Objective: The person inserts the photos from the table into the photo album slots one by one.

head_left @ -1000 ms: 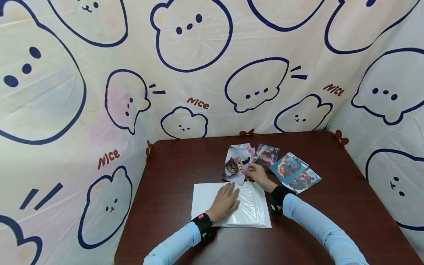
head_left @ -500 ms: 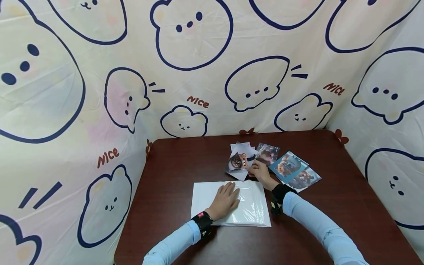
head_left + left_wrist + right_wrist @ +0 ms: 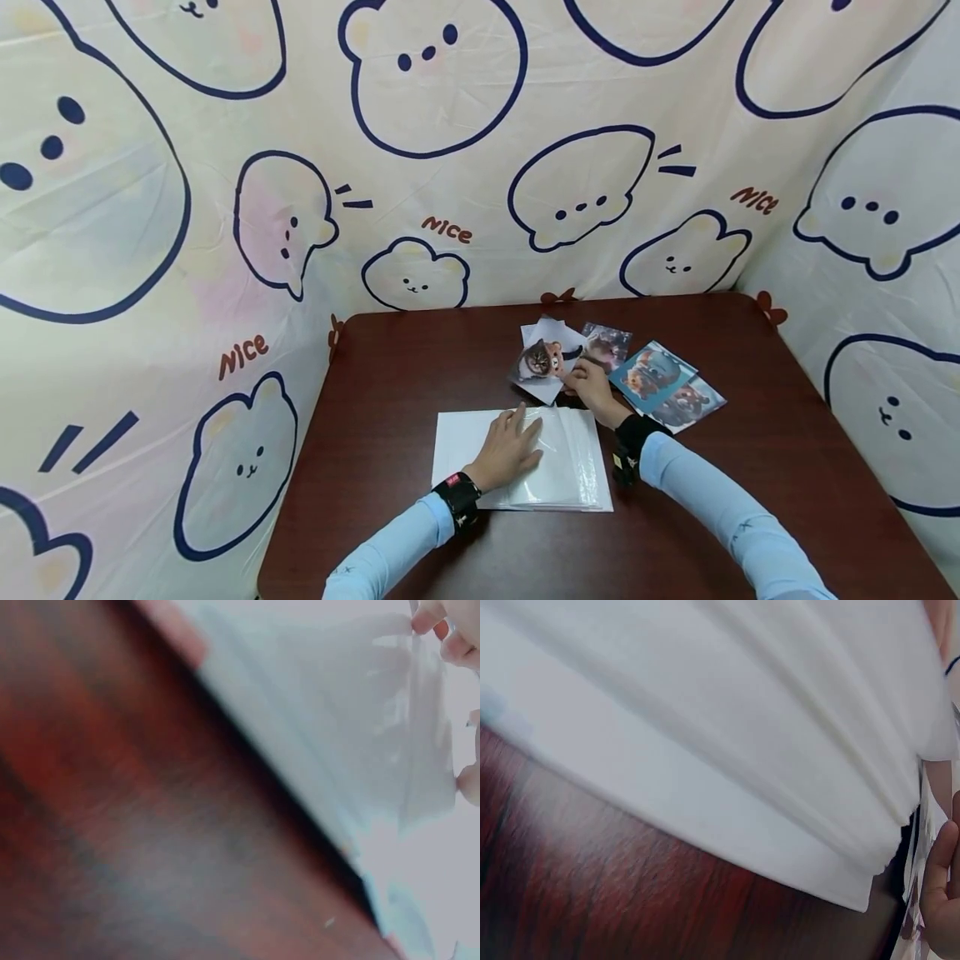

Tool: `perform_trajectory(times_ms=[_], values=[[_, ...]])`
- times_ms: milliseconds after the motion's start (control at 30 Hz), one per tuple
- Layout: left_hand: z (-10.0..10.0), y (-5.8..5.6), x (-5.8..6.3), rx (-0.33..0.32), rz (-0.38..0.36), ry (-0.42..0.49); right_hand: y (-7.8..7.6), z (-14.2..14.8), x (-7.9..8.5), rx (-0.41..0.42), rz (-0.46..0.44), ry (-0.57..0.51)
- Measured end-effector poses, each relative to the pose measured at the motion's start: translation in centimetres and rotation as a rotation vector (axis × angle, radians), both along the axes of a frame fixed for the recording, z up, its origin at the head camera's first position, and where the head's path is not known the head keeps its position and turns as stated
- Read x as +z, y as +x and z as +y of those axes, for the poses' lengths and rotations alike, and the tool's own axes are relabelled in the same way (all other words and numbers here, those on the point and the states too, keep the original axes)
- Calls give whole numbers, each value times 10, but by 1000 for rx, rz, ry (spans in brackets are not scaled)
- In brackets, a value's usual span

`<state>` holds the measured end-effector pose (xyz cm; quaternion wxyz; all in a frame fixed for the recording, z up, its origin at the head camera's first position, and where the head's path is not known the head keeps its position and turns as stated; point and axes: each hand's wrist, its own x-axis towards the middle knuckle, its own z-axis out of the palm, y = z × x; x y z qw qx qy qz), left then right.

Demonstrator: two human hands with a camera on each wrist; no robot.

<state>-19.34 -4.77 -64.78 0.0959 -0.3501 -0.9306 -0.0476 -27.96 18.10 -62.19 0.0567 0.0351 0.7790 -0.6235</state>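
In the head view my left hand (image 3: 502,454) rests with spread fingers on a white booklet (image 3: 456,446) with clear plastic sleeves (image 3: 564,471), lying on the table. The left wrist view shows its fingertips (image 3: 427,619) against the white sheet (image 3: 337,712). My right hand (image 3: 591,392) is just beyond the booklet's top edge. It pinches the lower right side of a picture card (image 3: 538,362) printed with a cat. Other cards lie partly hidden beneath. In the right wrist view the right hand (image 3: 941,892) shows at the right edge, behind the layered white pages (image 3: 727,750).
Right of the cat card lie a dark pinkish picture card (image 3: 609,343), a blue picture card (image 3: 651,377) and another card (image 3: 692,402) partly under the blue one. The brown table (image 3: 405,358) meets a patterned curtain (image 3: 450,192) at the back.
The cat card has shifted right and away from the booklet and turned slightly, with my right hand moving a little the same way. My left fingers have spread and lifted slightly on the booklet.
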Motion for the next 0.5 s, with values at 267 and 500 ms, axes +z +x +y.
perform_trajectory(times_ms=[267,500], values=[[2,-13,9,-36,-127,42,-1,-10,1,18,5,11],[-1,-18,9,-26,-188,62,6,-9,2,160,53,171]])
